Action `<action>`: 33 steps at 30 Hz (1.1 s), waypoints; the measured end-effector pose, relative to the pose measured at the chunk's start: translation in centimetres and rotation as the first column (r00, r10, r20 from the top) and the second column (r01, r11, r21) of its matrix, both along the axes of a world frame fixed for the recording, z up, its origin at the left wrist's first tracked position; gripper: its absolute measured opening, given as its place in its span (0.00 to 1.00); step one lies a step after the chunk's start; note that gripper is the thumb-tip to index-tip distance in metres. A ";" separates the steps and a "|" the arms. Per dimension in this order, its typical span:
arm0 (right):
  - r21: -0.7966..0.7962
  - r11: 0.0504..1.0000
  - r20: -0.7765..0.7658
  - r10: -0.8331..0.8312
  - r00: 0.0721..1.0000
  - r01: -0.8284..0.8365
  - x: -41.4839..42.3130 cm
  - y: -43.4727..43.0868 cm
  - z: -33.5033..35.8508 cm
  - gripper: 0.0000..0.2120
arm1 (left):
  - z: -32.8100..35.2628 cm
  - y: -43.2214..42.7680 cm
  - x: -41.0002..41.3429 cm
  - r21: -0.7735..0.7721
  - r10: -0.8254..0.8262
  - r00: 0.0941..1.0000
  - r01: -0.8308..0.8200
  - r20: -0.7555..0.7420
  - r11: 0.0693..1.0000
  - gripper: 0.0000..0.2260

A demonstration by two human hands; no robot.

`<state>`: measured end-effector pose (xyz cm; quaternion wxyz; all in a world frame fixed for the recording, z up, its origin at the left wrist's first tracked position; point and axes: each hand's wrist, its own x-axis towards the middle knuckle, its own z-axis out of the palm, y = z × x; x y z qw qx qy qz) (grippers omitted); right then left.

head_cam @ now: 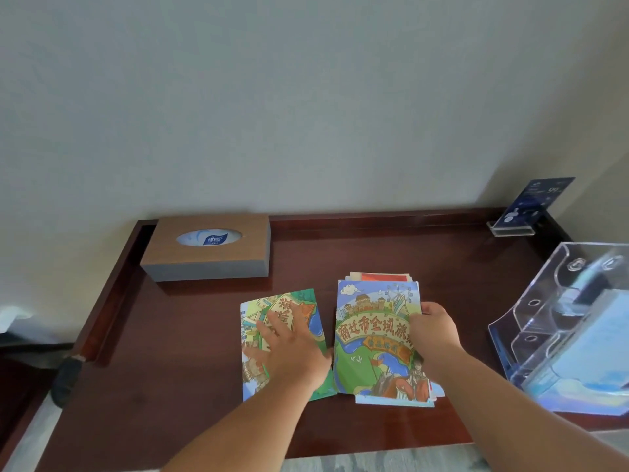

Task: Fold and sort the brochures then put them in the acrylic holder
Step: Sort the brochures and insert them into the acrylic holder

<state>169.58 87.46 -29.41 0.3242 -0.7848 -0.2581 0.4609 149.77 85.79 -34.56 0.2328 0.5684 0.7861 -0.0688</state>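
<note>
Colourful cartoon-map brochure [284, 301] under flat left hand [292, 349]; right hand [434, 332] grasping stack [371, 338] edge.

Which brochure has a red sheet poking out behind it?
The right stack, held by the right hand: red shows past its far edge. The left brochure, under the left hand, shows none.

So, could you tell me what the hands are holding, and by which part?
The right hand grips the right brochure by its right edge. The left hand only presses flat on the left brochure.
</note>
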 end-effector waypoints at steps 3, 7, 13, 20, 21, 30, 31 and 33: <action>0.010 1.000 0.005 -0.010 1.000 0.010 0.4 0.0 0.4 0.15 | -0.3 0.4 0.3 -0.056 -0.049 0.998 0.051 0.027 0.997 0.46; 0.013 1.000 0.005 -0.028 1.000 0.028 1.0 0.1 1.1 0.14 | -0.3 -0.8 -2.3 -0.038 -0.367 0.929 0.369 0.048 0.929 0.43; 0.011 1.000 -0.012 -0.021 1.000 0.021 0.5 -0.3 0.8 0.14 | 0.6 -1.5 -8.1 0.045 -0.624 0.781 0.625 -0.029 0.779 0.40; -0.001 1.000 0.010 -0.016 1.000 0.016 0.0 -0.7 0.2 0.14 | -0.2 -2.2 -5.2 0.053 -0.416 0.905 0.421 -0.087 0.906 0.44; -0.003 1.000 0.016 -0.014 1.000 0.014 0.0 -0.7 0.2 0.14 | -0.4 -2.5 -5.0 0.053 -0.415 0.904 0.422 -0.102 0.905 0.43; 0.000 0.999 -0.006 -0.035 0.999 0.035 0.0 -1.3 0.4 0.12 | 1.0 -3.4 -6.0 0.224 -0.417 0.903 0.386 0.108 0.895 0.17; 0.000 0.999 -0.016 -0.040 0.999 0.040 0.0 -1.4 0.4 0.11 | 1.5 -3.5 -6.1 0.290 -0.346 0.915 0.280 0.209 0.915 0.14; -0.003 0.999 -0.032 -0.053 0.998 0.053 0.0 -1.5 0.4 0.11 | 2.3 -3.4 -6.1 0.331 -0.078 0.899 -0.077 0.431 0.941 0.15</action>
